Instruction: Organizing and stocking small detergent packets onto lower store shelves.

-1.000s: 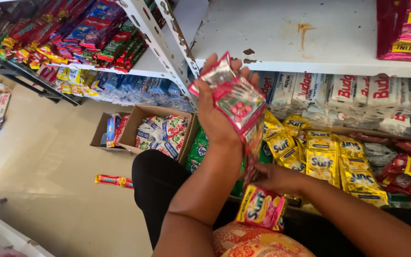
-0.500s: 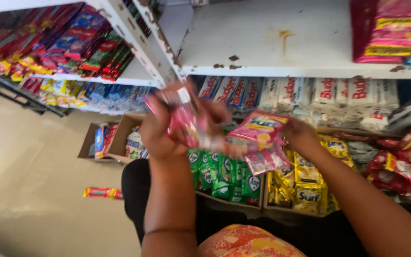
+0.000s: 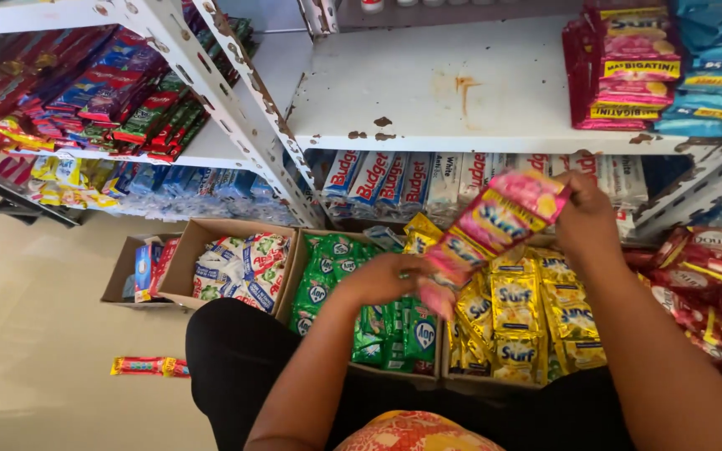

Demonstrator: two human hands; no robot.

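Since half a second ago the hands have spread apart; the pink-and-yellow sachet strip (image 3: 495,225) now stretches taut between right hand (image 3: 585,219) above and left hand (image 3: 390,277) below, both grips closed on its ends.

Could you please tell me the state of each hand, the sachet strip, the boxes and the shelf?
Left hand: gripping the strip's lower end.
Right hand: gripping the strip's upper end.
Pink sachet strip: stretched between both hands, blurred.
Green sachet box: open, full.
Yellow sachet box: open, full.
White shelf: rust-spotted, middle bare.
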